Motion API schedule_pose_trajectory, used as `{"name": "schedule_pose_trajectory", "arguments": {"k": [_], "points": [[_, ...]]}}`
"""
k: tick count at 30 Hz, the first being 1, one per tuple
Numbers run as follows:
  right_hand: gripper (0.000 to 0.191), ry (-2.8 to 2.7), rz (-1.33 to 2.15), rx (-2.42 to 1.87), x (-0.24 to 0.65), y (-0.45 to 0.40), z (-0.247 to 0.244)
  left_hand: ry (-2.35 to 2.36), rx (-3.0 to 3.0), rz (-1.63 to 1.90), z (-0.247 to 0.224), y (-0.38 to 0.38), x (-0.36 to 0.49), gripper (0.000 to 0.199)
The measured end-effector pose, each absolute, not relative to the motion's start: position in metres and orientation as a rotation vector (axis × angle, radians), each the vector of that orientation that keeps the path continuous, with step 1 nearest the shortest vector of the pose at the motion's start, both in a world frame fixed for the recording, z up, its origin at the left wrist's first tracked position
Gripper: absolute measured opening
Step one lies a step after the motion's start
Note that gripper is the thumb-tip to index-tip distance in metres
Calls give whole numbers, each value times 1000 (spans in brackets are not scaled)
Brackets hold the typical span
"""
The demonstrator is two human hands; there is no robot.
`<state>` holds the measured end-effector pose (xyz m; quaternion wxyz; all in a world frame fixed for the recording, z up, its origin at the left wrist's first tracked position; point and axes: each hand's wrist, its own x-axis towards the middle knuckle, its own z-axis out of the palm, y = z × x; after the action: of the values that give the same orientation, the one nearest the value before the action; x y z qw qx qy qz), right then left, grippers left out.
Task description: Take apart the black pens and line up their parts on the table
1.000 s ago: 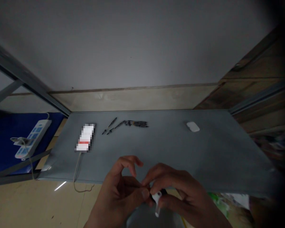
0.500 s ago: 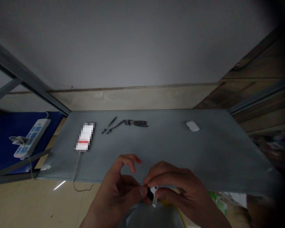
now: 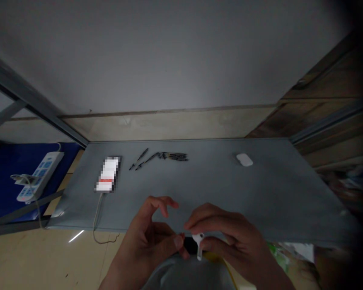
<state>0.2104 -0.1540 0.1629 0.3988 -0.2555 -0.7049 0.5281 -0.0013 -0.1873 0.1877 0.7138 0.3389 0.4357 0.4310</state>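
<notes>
Between the thumb and fingertips of my right hand (image 3: 230,237) is a white earbud (image 3: 197,241), its stem pointing down. Just left of it, my left hand (image 3: 153,237) has its thumb pressed toward the lower fingers, while the forefinger is raised and bent. Whether those left fingertips hold something small, I cannot make out. A dark patch shows between the two hands, and what it is stays unclear. Farther back on the right of the table lies a white rounded case (image 3: 244,159).
On the grey table (image 3: 218,181) lie several dark pens (image 3: 172,156) and a phone with a blurred screen (image 3: 108,174). A cable (image 3: 95,217) runs from the phone over the front edge. A white power strip (image 3: 40,176) rests on a blue surface at left.
My hands have drawn slightly apart. The earbud has moved a little to the right with my right hand, away from the left fingertips.
</notes>
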Motion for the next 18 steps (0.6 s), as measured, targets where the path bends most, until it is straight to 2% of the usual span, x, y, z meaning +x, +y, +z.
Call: {"name": "schedule_pose_trajectory", "arguments": {"k": [10, 13, 18], "points": [[22, -1808, 1265, -668, 215, -155, 161, 1038, 738, 1022, 176, -185, 3, 26], [18, -1750, 1358, -658, 216, -157, 158, 1036, 772, 1035, 173, -184, 5, 23], [14, -1507, 1589, -609, 214, -161, 154, 1088, 772, 1091, 172, -181, 8, 32]]}}
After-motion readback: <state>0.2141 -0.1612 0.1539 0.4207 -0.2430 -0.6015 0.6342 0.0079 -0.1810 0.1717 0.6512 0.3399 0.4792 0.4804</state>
